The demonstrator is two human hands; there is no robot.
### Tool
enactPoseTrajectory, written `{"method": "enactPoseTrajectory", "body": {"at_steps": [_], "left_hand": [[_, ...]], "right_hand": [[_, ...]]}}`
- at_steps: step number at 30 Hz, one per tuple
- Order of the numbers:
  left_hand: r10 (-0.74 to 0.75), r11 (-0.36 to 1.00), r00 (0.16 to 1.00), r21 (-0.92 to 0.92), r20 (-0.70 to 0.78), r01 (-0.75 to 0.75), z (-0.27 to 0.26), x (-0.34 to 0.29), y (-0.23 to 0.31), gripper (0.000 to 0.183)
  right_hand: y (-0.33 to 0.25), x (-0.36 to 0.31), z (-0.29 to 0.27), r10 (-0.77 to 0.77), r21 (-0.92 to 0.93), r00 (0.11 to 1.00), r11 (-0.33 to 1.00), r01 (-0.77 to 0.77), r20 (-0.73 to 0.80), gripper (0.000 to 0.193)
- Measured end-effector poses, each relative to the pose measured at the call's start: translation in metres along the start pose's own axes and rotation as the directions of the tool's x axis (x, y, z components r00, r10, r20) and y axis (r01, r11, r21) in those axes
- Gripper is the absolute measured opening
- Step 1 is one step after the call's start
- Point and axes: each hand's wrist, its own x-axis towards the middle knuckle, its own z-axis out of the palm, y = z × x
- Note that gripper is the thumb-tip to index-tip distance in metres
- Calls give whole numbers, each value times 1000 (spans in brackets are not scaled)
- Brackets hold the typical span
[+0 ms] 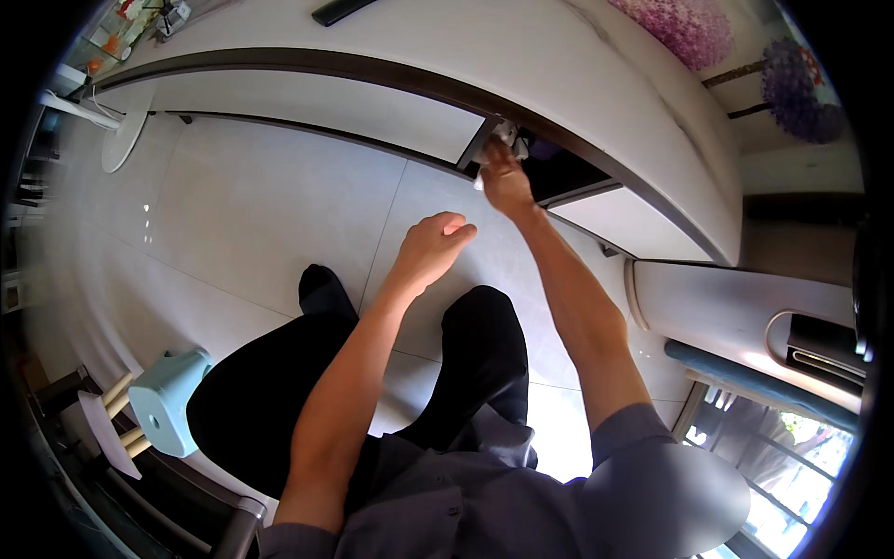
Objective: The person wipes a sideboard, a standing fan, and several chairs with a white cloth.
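At a long low cabinet with a white top, my right hand reaches into an open dark compartment beneath the top's dark edge. Its fingers are blurred and partly in shadow. White pieces show by the fingertips, and a small white thing sticks out beside the hand; I cannot tell whether the hand grips it. Something dark purple lies deeper in the compartment. My left hand hangs over the floor in front of the cabinet, its fingers curled into a loose fist with nothing showing in them.
White drawer fronts flank the compartment. A black object lies on the cabinet top. A white stand with a round base is at the far left. Near my leg, lower left, stands a light blue stool. At right is a rounded pale unit.
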Motion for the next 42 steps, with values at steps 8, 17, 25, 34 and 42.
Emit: {"method": "enactPoseTrajectory", "body": {"at_steps": [8, 17, 25, 34, 42], "left_hand": [[130, 943, 990, 302, 61, -143, -65, -31, 56, 38], [400, 615, 870, 620, 288, -488, -80, -138, 77, 37], [378, 364, 827, 755, 416, -546, -51, -143, 67, 39], [404, 178, 751, 761, 521, -624, -32, -156, 65, 30], [398, 245, 763, 742, 510, -624, -24, -143, 56, 14]], "right_hand": [[21, -55, 7, 71, -382, 980, 924, 4, 184, 65], [19, -50, -10, -23, -151, 987, 987, 47, 156, 40], [40, -38, 16, 161, -218, 965, 969, -115, 206, 59], [-41, -47, -19, 52, 175, 916, 976, -132, 398, 44], [-119, 45, -144, -506, -299, 817, 853, 427, -277, 43]]}}
